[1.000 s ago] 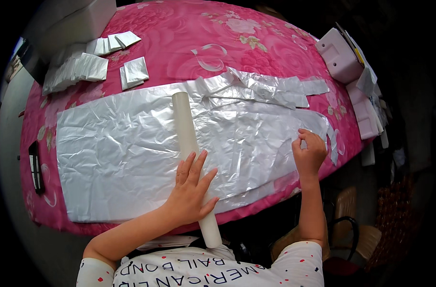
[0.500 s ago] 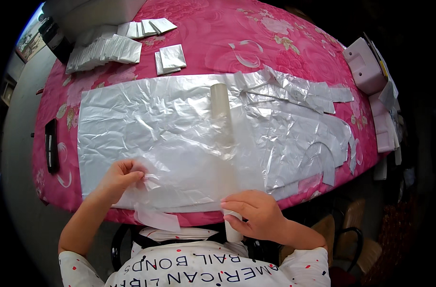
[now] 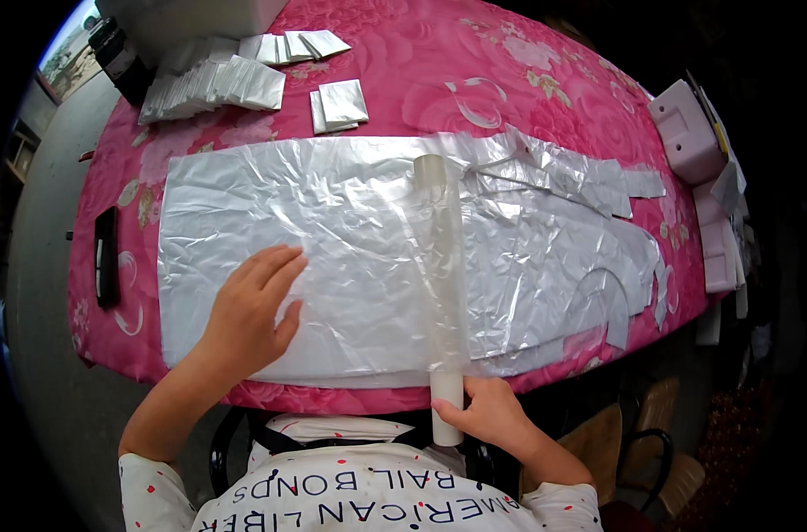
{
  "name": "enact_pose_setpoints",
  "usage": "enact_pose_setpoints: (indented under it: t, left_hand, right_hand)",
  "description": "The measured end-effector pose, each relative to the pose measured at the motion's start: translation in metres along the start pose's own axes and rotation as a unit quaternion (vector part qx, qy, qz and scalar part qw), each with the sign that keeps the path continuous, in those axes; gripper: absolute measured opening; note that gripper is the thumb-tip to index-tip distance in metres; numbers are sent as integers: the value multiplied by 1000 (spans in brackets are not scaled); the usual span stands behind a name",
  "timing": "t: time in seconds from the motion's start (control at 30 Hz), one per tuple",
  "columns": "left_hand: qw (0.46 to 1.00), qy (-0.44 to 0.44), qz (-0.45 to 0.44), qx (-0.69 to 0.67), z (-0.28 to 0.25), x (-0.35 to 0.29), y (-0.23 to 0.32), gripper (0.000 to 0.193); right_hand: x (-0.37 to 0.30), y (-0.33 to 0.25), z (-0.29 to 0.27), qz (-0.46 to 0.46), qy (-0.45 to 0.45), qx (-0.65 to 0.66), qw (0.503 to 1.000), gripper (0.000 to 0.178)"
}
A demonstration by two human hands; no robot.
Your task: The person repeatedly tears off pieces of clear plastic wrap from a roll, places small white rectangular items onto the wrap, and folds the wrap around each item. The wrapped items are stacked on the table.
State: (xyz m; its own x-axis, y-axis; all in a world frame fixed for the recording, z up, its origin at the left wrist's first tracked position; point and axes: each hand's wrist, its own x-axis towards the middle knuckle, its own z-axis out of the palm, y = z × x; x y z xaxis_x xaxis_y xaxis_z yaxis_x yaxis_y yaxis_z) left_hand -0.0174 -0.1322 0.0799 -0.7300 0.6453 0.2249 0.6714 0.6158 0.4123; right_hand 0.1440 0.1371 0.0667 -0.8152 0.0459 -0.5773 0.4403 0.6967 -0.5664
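Note:
A pile of silvery-white plastic bags (image 3: 235, 204) lies flat across the table, its handle-like cut ends toward the right. Across the pile runs a long pale tube (image 3: 448, 399), near end sticking out past the table edge. Clear thin film covers much of its length. My right hand (image 3: 492, 412) grips the tube's near end, thumb on top and the other fingers mostly hidden. Over the left part of the bags, my left hand (image 3: 257, 306) is open, palm down, thumb apart and nothing held. Whether it touches the plastic I cannot tell.
Small folded silvery packets (image 3: 213, 89) stand in a row at the far left, with two more packets (image 3: 341, 104) nearby. A black oblong object (image 3: 107, 257) lies at the left edge. Pink foam boxes (image 3: 684, 133) are at the right. Pink floral cloth (image 3: 403, 71) covers the table.
My left hand has let go of the thin film it pinched near the front edge and moved up and rightward, opening. The hanging film corner is gone from view. My right hand still holds the tube.

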Motion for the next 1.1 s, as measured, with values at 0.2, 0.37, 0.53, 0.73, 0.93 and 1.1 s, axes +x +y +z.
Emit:
enact_pose_setpoints:
  t: [0.2,0.37,0.53,0.73,0.93,1.1]
  left_hand:
    - [989,15,58,-138,101,42,59,57]
    - [996,-55,68,-37,125,43,74,64]
    - [995,-67,70,-7,127,42,75,64]
    - [995,-60,76,8,129,44,76,65]
    - [994,-67,81,14,127,44,75,65]
    - [995,-58,82,18,130,41,74,67]
  right_hand:
    - [-7,3,-12,46,-20,25,998,42]
    - [-4,26,-17,10,-40,-9,999,55]
    - [39,1,-58,-16,10,48,999,50]
    - [160,-31,-97,-54,28,221,973,43]
    - [247,-51,-112,-138,37,653,744,26]
    - [215,-53,-171,-335,88,723,598,26]
